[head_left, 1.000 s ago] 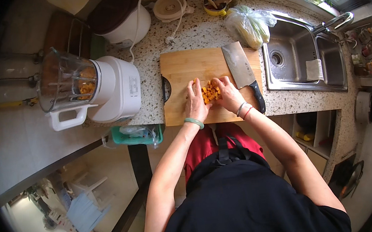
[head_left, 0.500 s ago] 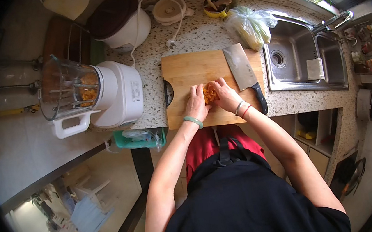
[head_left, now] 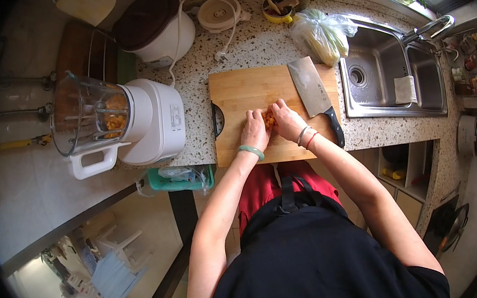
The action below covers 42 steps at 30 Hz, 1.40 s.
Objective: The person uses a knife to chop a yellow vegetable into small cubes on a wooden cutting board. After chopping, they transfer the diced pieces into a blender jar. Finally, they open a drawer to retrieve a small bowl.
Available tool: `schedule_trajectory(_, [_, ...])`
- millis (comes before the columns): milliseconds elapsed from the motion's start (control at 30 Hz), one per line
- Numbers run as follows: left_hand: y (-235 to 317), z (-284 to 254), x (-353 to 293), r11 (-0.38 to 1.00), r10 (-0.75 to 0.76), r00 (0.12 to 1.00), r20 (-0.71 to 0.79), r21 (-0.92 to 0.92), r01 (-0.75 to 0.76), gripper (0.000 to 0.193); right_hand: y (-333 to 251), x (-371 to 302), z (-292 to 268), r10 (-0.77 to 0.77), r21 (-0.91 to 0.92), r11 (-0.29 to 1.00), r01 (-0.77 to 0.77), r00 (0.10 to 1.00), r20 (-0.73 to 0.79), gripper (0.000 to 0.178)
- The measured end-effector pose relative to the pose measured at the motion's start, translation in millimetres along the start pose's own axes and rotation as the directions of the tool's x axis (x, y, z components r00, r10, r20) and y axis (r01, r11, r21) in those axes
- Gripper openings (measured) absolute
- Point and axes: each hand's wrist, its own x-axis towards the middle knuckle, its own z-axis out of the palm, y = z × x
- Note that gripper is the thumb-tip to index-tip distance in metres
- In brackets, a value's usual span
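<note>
Chopped orange pieces (head_left: 270,120) lie in a small heap on the wooden cutting board (head_left: 233,94). My left hand (head_left: 255,130) closes on the heap from the left, a green bangle (head_left: 252,152) round its wrist. From the other side my right hand (head_left: 287,122) presses in, its fingers curled over the pieces. Between the two hands only a little of the orange shows. A cleaver (head_left: 311,89) rests flat along the board's right side, its black handle toward me. More orange pieces (head_left: 114,121) sit inside the clear blender jug (head_left: 81,116) on the left.
The white blender base (head_left: 160,122) stands left of the board. Behind are a dark-lidded white cooker (head_left: 153,27) with its cord, and a yellow cup (head_left: 278,12). A plastic bag of pale vegetables (head_left: 325,38) lies beside the steel sink (head_left: 376,47). A green bin (head_left: 175,182) hangs below the counter edge.
My hands have drawn closer together around the chopped orange pieces, so less of the heap shows. The cleaver and blender stay where they were.
</note>
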Motion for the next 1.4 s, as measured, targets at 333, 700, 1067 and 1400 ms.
schedule_trajectory(333, [-7,3,0,0.993,0.103,0.995,-0.008,0.064,-0.102,0.042,1,6,8,0.004,0.018,1.000,-0.004,1.000,0.001,0.027])
schedule_trajectory(700, [-17,10,6,0.984,-0.027,0.992,-0.122,-0.177,0.005,0.039,-6,11,16,0.057,0.189,0.981,-0.037,0.993,-0.100,0.027])
schedule_trajectory(1067, [-9,16,6,0.947,-0.138,0.984,-0.116,-0.306,0.097,0.038,-16,10,15,0.293,0.511,0.834,-0.207,0.952,-0.091,0.035])
schedule_trajectory(1400, [-16,20,10,0.745,-0.317,0.947,0.053,-0.604,0.283,0.034,-19,14,22,0.454,0.539,0.771,-0.339,0.886,-0.094,0.027])
